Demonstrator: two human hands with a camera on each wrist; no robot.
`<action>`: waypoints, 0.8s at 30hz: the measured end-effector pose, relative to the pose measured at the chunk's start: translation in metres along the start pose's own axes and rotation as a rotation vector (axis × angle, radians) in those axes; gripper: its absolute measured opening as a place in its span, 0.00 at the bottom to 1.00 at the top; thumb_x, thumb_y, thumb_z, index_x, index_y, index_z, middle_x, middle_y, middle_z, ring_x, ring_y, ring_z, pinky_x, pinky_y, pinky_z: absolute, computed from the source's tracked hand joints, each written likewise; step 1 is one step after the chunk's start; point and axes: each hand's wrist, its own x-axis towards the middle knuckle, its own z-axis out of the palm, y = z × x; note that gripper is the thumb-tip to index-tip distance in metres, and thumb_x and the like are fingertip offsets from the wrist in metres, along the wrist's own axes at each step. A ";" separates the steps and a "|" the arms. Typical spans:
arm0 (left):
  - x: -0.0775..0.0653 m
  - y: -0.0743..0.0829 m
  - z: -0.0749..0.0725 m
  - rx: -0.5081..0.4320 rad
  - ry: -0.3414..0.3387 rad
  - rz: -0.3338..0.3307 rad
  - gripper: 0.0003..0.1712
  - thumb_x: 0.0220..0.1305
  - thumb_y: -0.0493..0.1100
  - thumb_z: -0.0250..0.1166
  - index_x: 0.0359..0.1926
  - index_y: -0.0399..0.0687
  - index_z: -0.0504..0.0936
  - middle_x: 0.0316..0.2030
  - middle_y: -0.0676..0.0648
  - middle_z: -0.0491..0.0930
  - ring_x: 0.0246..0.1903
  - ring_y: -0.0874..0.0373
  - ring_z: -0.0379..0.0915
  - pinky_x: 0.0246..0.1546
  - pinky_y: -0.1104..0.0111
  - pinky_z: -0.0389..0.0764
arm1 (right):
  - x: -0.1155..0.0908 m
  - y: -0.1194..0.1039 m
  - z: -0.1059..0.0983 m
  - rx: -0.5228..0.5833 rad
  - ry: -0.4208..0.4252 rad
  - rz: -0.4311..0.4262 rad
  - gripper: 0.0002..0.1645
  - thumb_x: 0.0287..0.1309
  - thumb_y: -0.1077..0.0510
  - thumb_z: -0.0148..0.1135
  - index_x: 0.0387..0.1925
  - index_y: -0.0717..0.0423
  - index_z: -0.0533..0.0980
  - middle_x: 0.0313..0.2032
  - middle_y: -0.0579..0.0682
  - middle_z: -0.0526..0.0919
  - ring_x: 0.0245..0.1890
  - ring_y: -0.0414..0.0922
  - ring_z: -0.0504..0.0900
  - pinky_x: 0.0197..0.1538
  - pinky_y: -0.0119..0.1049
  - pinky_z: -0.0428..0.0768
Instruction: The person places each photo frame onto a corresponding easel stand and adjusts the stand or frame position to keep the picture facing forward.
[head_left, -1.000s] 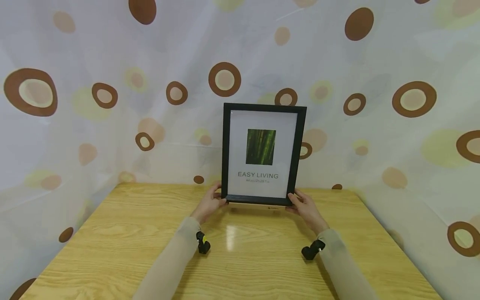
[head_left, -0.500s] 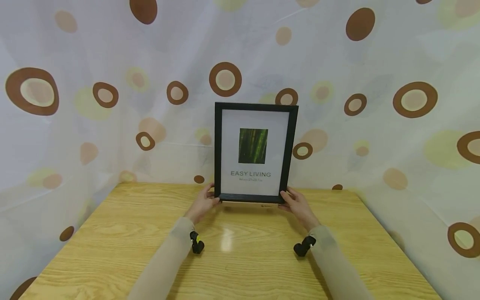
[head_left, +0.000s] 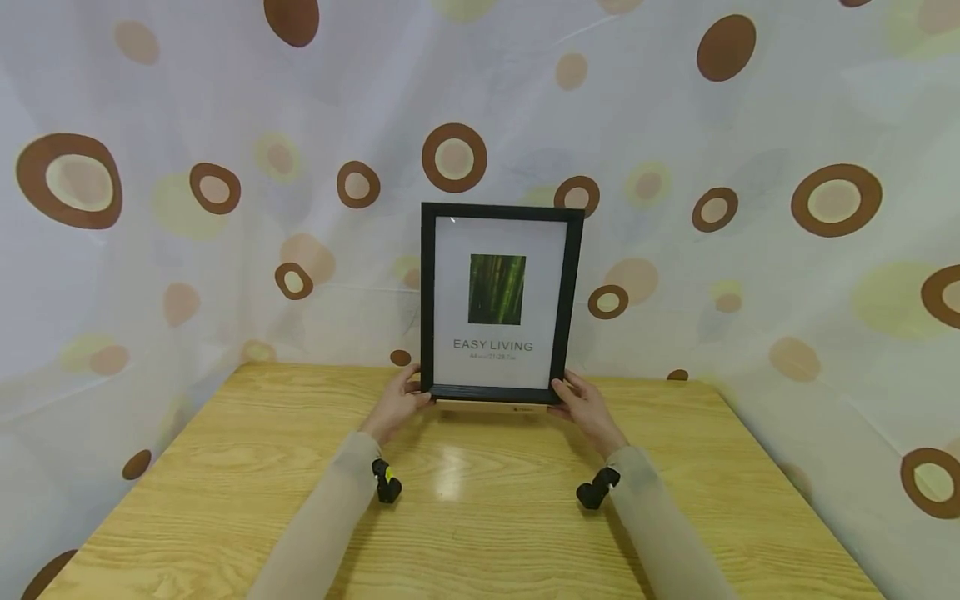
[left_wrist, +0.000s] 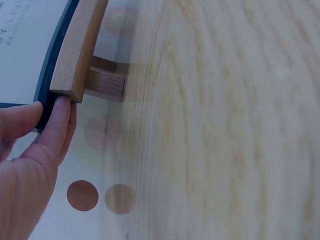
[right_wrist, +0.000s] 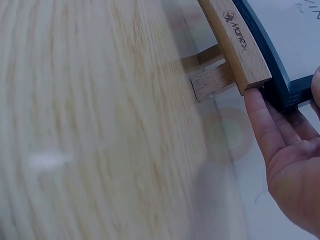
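Observation:
A black picture frame (head_left: 492, 394) stands upright at the far side of the table, showing a green bamboo picture and the words "EASY LIVING". Under its lower edge runs the light wooden ledge of a small stand (head_left: 480, 407); short wooden feet (left_wrist: 106, 82) show beneath it in both wrist views. My left hand (head_left: 395, 406) holds the frame's lower left corner, thumb in front and fingertips at the ledge's end. At the lower right corner, my right hand (head_left: 589, 414) grips the frame the same way, fingers (right_wrist: 265, 125) touching the ledge. The back of the stand is hidden.
The wood-grain table (head_left: 480, 533) reaches back to a pale curtain (head_left: 330, 92) with brown ring and dot patterns, which also hangs at both sides. The frame's top stands in front of the curtain. A small black camera sits on each sleeve cuff.
Frame, stand and both hands have shifted left together across the table by a small amount. Both hands keep the same hold on the lower corners.

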 end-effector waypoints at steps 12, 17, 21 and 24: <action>0.000 0.000 -0.010 -0.007 -0.002 -0.045 0.40 0.68 0.25 0.53 0.77 0.43 0.50 0.66 0.29 0.64 0.65 0.37 0.64 0.62 0.50 0.73 | 0.003 -0.003 0.010 -0.005 0.007 0.009 0.37 0.74 0.50 0.49 0.77 0.54 0.50 0.72 0.64 0.59 0.59 0.56 0.77 0.56 0.44 0.81; 0.000 -0.001 -0.012 0.017 0.007 -0.065 0.39 0.69 0.27 0.54 0.76 0.45 0.51 0.66 0.30 0.64 0.66 0.37 0.62 0.64 0.49 0.71 | 0.004 -0.002 0.011 0.009 -0.006 0.021 0.38 0.74 0.50 0.49 0.77 0.54 0.48 0.73 0.64 0.58 0.62 0.58 0.74 0.58 0.46 0.80; 0.000 0.000 -0.013 0.018 0.006 -0.070 0.39 0.69 0.28 0.54 0.77 0.46 0.51 0.67 0.30 0.63 0.67 0.38 0.61 0.65 0.49 0.69 | 0.004 -0.003 0.012 0.009 -0.017 0.021 0.38 0.74 0.50 0.48 0.77 0.53 0.47 0.73 0.65 0.58 0.63 0.59 0.73 0.60 0.47 0.78; 0.000 0.000 -0.013 0.024 0.004 -0.067 0.39 0.69 0.28 0.54 0.77 0.46 0.51 0.67 0.31 0.63 0.67 0.38 0.61 0.65 0.50 0.70 | 0.004 -0.004 0.013 0.000 -0.017 0.021 0.38 0.75 0.50 0.47 0.77 0.54 0.47 0.73 0.64 0.56 0.64 0.59 0.71 0.59 0.46 0.79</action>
